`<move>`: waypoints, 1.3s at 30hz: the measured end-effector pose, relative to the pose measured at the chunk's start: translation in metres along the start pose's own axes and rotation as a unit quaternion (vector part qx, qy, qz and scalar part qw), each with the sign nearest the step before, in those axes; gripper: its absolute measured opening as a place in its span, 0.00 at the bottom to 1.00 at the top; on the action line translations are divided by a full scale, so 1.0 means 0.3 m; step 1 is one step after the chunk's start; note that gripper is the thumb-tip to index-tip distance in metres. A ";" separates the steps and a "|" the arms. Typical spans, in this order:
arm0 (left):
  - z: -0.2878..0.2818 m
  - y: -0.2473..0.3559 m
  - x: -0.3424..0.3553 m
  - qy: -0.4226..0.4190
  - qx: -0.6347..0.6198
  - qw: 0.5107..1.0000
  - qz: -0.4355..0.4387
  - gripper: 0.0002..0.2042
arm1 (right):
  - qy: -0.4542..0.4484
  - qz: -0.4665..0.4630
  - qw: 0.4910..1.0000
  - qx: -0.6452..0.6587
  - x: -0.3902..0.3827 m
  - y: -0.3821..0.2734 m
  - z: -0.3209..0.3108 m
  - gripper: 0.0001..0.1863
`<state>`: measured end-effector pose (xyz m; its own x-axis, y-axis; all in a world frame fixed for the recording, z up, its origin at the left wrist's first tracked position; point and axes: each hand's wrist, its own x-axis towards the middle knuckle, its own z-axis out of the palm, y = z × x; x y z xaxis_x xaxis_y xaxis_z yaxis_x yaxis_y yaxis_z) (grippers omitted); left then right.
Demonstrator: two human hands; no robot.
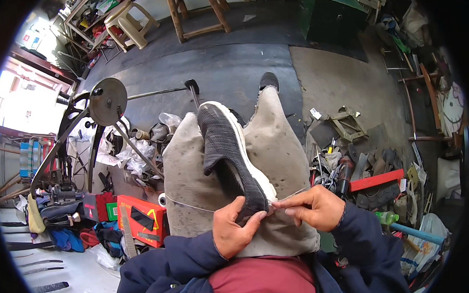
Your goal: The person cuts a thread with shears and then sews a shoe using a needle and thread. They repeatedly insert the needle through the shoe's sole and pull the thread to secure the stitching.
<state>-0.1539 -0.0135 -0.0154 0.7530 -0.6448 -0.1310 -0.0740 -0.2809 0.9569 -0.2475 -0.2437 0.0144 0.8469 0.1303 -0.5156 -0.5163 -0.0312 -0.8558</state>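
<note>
A dark grey knit slip-on shoe (219,138) with a white sole lies across my lap, its toe pointing away and its heel toward me. My left hand (236,226) grips the heel between thumb and fingers. At the heel's sole edge my right hand (315,207) is closed in a pinch, its thumb and forefinger at a thin pale thread (188,205). The thread stretches over my lap from the left to the heel and shows again above the right fingers. Whether a needle is in that pinch is too small to see.
A dark hand-cranked machine with a round wheel (108,102) stands at the left. Near it are a red box (143,221) and clutter. Tools, scraps and a red bar (376,180) lie on the right. A stool (198,13) and a beige plastic chair (129,25) stand far off.
</note>
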 end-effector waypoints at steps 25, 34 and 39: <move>-0.006 -0.064 0.009 0.027 0.036 0.998 0.037 0.19 | 0.121 -0.099 0.984 -0.087 0.098 0.008 0.050 0.04; -0.123 -0.050 0.117 -0.082 0.040 0.992 0.088 0.12 | 0.138 -0.189 0.952 -0.196 0.041 -0.006 0.066 0.08; -0.160 -0.045 0.144 -0.082 0.213 0.953 0.198 0.07 | 0.197 -0.130 0.959 -0.158 0.037 0.014 0.054 0.04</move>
<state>-0.0891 -0.0034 -0.0215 0.5012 -0.8531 0.1453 -0.6159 -0.2337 0.7523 -0.2422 -0.2262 0.0058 0.9563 -0.2084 -0.2051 -0.2693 -0.3545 -0.8954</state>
